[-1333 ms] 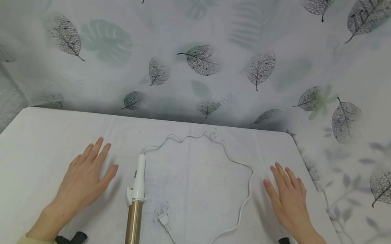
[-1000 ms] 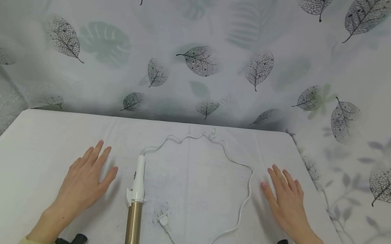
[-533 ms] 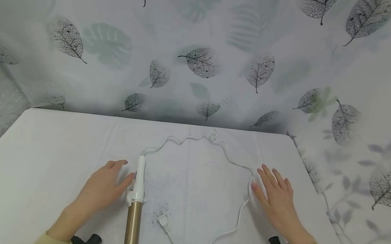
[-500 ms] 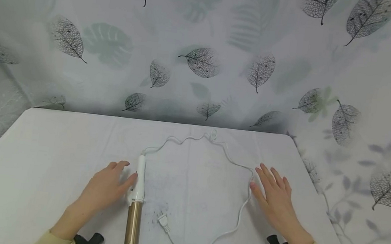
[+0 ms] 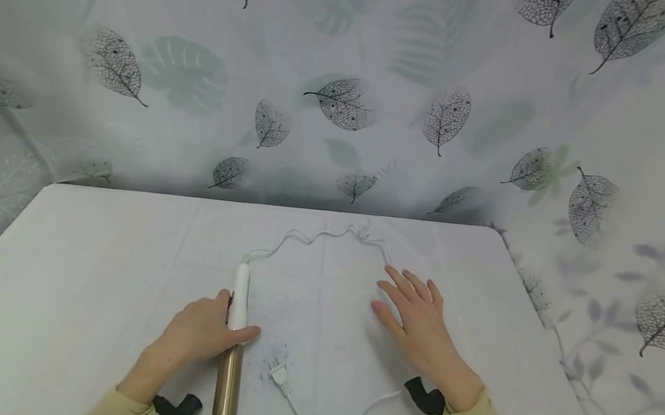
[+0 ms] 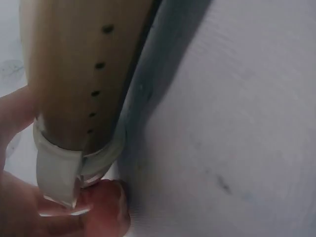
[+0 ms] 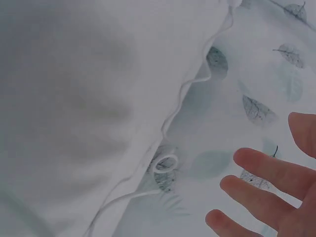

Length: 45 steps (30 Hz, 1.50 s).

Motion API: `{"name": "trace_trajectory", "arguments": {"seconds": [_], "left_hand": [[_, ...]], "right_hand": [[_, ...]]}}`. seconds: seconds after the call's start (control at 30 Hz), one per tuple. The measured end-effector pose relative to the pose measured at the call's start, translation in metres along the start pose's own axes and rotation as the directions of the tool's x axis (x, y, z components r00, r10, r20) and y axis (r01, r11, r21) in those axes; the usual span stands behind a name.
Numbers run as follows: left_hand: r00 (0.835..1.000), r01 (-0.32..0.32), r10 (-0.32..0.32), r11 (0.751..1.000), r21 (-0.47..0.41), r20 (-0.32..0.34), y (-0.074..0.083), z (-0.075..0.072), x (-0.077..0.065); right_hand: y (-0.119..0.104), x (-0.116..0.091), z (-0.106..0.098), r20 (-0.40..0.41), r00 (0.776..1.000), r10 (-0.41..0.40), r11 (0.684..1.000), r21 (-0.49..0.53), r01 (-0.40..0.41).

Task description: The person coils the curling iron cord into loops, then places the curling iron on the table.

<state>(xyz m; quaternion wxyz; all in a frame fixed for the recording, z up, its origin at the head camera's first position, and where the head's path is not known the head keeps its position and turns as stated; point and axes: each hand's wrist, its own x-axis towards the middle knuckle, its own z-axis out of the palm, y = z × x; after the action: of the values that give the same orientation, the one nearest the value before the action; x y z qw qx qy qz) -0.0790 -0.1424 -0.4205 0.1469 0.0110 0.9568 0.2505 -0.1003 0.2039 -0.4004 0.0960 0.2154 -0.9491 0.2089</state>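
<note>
A curling iron (image 5: 227, 391) with a white handle and gold barrel lies lengthwise on the white table, barrel toward me. My left hand (image 5: 201, 329) grips it around the lower handle, thumb across the top; the other fingers are partly hidden. In the left wrist view the iron's barrel (image 6: 81, 74) shows a row of dark holes, with fingertips (image 6: 106, 210) curled near its white collar. My right hand (image 5: 418, 323), fingers spread, hovers right of the iron over part of the white cord (image 5: 343, 234), holding nothing. The white plug (image 5: 279, 372) lies right of the barrel.
The table (image 5: 108, 230) is covered in white cloth and has a far edge and a slanting right edge. A leaf-patterned curtain (image 5: 340, 140) hangs behind it and to the right. A small cord loop (image 5: 364, 225) lies near the far edge.
My left hand has moved right and come down onto the curling iron, its fingers now around it. My right hand has shifted left over the cord, still spread.
</note>
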Motion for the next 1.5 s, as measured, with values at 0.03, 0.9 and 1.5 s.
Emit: {"name": "trace_trajectory", "arguments": {"seconds": [0.03,0.9,1.5], "left_hand": [[1.000,0.002,-0.002,1.000,-0.015,-0.001,0.000,0.001,0.000],[0.958,-0.220,0.172,0.954,-0.202,-0.230,0.025,-0.016,-0.014],[0.829,-0.531,0.471,0.832,-0.161,-0.301,0.030,-0.018,-0.024]], "right_hand": [[-0.003,0.003,-0.001,-0.005,1.000,-0.011,1.000,0.002,0.011],[-0.033,0.016,-0.017,-0.243,0.969,-0.036,0.969,0.228,0.093],[-0.033,0.020,-0.020,-0.329,0.944,-0.038,0.913,0.372,0.166]]}}
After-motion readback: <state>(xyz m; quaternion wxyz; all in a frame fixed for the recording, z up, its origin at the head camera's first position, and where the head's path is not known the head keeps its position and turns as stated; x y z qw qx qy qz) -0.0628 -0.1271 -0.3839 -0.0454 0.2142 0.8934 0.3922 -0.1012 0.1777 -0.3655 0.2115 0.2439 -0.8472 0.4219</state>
